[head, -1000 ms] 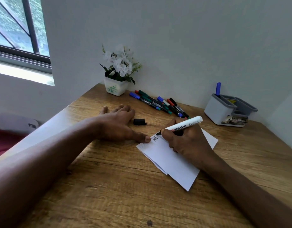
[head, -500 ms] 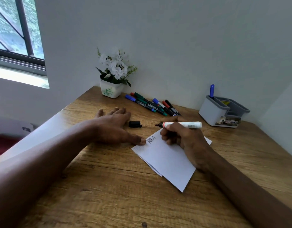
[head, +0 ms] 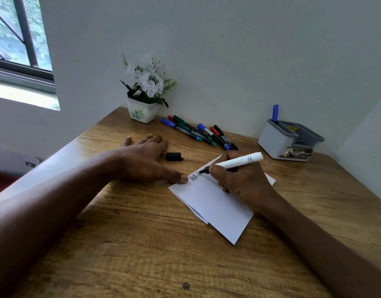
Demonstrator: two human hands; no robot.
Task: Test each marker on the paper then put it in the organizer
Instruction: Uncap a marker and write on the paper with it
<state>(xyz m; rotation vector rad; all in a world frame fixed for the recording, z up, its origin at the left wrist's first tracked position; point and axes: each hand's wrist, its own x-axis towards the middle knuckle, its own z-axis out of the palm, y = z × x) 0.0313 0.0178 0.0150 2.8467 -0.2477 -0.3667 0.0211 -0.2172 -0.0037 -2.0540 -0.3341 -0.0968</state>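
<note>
My right hand (head: 243,181) grips a white marker (head: 236,161) with its black tip down on the folded white paper (head: 215,203), beside some black scribbles. My left hand (head: 144,162) lies flat on the table, fingers straight, its thumb pressing the paper's left corner. The marker's black cap (head: 174,156) lies on the table just right of my left hand. Several capped markers (head: 200,133) lie in a loose pile near the back wall. The grey organizer (head: 288,139) stands at the back right with one blue marker (head: 275,112) upright in it.
A white pot of white flowers (head: 145,97) stands in the back left corner of the wooden table (head: 142,244). A window is at the upper left. The wall closes in on the right behind the organizer.
My right hand lifted the marker off the paper half a second ago and has now brought the tip back down onto it. My left hand stayed in place.
</note>
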